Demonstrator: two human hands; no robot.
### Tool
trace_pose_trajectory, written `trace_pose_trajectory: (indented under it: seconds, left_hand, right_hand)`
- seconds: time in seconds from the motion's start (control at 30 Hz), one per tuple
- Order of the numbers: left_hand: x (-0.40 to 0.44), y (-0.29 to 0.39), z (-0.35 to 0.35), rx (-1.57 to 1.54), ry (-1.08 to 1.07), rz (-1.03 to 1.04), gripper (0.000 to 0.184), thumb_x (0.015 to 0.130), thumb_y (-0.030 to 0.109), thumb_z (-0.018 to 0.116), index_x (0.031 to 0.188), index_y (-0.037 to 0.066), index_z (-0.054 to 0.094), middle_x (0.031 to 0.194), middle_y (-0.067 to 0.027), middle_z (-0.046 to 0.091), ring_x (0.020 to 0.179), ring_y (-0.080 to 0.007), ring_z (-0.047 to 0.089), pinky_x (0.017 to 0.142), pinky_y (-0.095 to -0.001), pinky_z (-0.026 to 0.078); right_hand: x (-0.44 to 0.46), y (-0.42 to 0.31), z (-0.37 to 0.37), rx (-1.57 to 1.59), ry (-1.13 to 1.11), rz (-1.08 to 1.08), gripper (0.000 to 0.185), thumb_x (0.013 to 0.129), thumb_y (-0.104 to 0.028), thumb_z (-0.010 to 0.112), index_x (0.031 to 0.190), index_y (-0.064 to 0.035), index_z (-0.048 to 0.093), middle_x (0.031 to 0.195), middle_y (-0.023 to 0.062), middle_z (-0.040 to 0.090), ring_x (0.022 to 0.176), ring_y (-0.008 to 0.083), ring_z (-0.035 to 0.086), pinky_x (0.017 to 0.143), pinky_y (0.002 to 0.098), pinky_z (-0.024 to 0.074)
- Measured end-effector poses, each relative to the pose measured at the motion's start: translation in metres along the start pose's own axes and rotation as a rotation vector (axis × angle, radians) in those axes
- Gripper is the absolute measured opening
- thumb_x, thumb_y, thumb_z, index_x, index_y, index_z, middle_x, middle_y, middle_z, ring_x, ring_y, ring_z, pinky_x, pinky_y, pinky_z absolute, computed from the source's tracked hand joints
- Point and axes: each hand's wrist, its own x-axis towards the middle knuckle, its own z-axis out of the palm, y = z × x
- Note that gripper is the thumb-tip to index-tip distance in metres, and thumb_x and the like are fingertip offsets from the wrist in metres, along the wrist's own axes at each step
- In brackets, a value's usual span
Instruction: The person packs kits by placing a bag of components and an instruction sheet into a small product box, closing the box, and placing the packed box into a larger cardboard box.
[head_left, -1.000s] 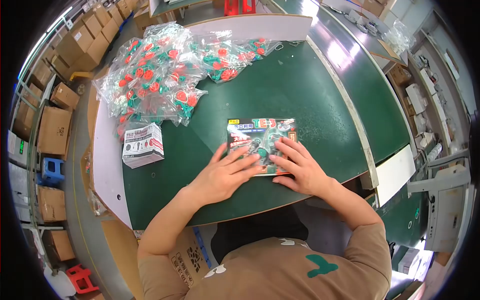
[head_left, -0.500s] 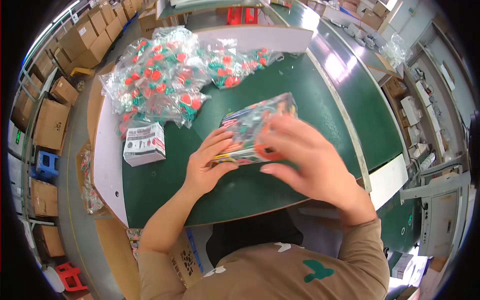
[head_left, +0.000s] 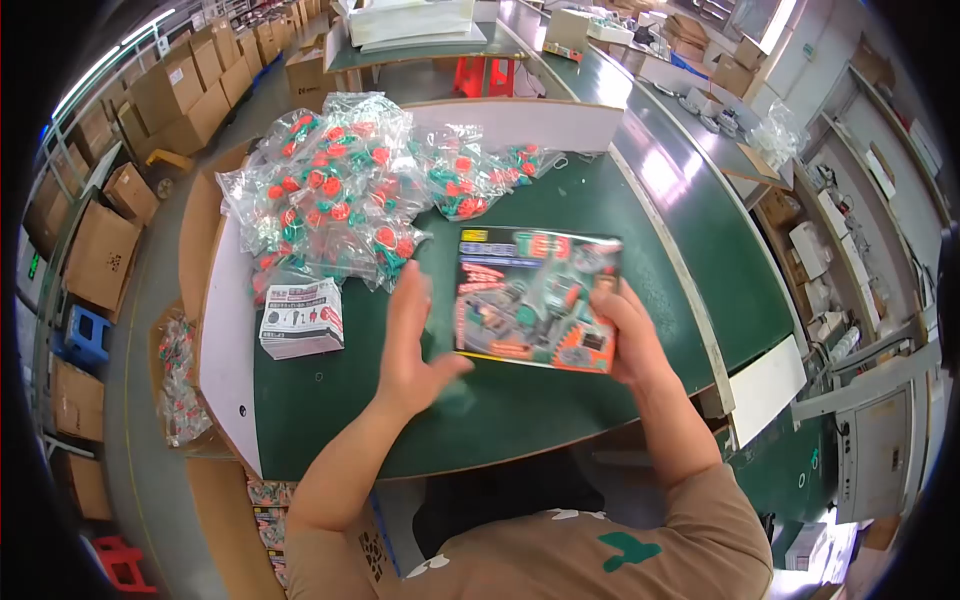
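Note:
A printed box with a colourful picture on its front is held above the green table, its front face turned up to me. My right hand grips its right edge, thumb on the front and the other fingers hidden behind. Just off the box's left side, my left hand is open, thumb apart from the raised fingers, holding nothing. To the left of that hand lies a stack of printed leaflets. Beyond it is a heap of clear plastic bags with red and green parts inside.
A pale board borders the far side of the table, and another low wall runs along its left. A long green bench is on the right. Cardboard boxes fill shelves at the left. An open carton stands below the table.
My left hand has let go of the box and moved left. My right hand now grips the box's right edge, and the box faces me more squarely. The view has tilted up slightly.

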Motion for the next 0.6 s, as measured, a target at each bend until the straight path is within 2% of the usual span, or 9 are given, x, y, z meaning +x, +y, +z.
trace_pose_trajectory:
  seconds: [0.07,0.1,0.23,0.27,0.4,0.6]
  left_hand:
    - [0.001,-0.004,0.007,-0.767,0.329,-0.399,0.059,0.101,0.015,0.071,0.153,0.005,0.046,0.147,-0.0137,0.06,0.128,-0.028,0.061,0.111,-0.0359,0.049]
    - [-0.01,-0.004,0.011,-0.775,0.34,-0.421,0.059,0.101,0.015,0.071,0.153,0.005,0.046,0.147,-0.0137,0.06,0.128,-0.028,0.061,0.111,-0.0359,0.049]
    - [-0.009,-0.004,0.005,-0.13,0.01,-0.63,0.059,0.109,0.025,0.06,0.159,0.006,0.034,0.144,-0.0138,0.059,0.124,-0.0228,0.061,0.109,-0.0327,0.047]
    - [-0.006,-0.005,-0.001,-0.118,0.021,-0.619,0.059,0.109,0.025,0.06,0.159,0.006,0.034,0.144,-0.0138,0.059,0.124,-0.0228,0.061,0.109,-0.0327,0.047]
    - [-0.007,-0.017,-0.008,-0.201,0.064,-0.703,0.055,0.111,0.028,0.055,0.157,0.004,0.038,0.139,-0.0139,0.06,0.122,-0.0194,0.06,0.106,-0.0315,0.046]
    - [0.004,-0.011,-0.004,-0.107,0.083,-0.778,0.055,0.112,0.028,0.054,0.159,0.004,0.038,0.138,-0.0129,0.06,0.12,-0.0183,0.059,0.102,-0.0312,0.047]
  right_hand:
    - [-0.007,-0.004,-0.001,0.013,-0.01,-0.12,0.052,0.1,-0.018,0.059,0.147,0.0013,0.047,0.121,0.0181,0.069,0.096,0.0216,0.072,0.082,0.0315,0.0603]
    - [-0.012,0.002,-0.004,0.011,0.006,-0.1,0.052,0.1,-0.018,0.059,0.147,0.0013,0.047,0.121,0.0181,0.069,0.096,0.0216,0.072,0.082,0.0315,0.0603]
    - [0.022,0.017,-0.004,-0.286,0.007,-0.042,0.051,0.1,-0.013,0.063,0.147,0.0011,0.047,0.114,0.0136,0.069,0.088,0.0177,0.069,0.079,0.0306,0.0592]
    - [0.025,0.018,0.001,-0.286,-0.012,-0.047,0.051,0.1,-0.013,0.063,0.147,0.0011,0.047,0.114,0.0136,0.069,0.088,0.0177,0.069,0.079,0.0306,0.0592]
    - [0.01,0.028,0.008,-0.469,-0.013,-0.296,0.049,0.101,-0.01,0.063,0.146,0.0005,0.047,0.115,0.012,0.067,0.09,0.0167,0.068,0.079,0.0285,0.0576]
    - [0.01,0.017,0.032,-0.543,-0.014,-0.213,0.05,0.102,-0.012,0.064,0.146,0.0011,0.043,0.118,0.0142,0.066,0.094,0.0139,0.066,0.081,0.027,0.0549]
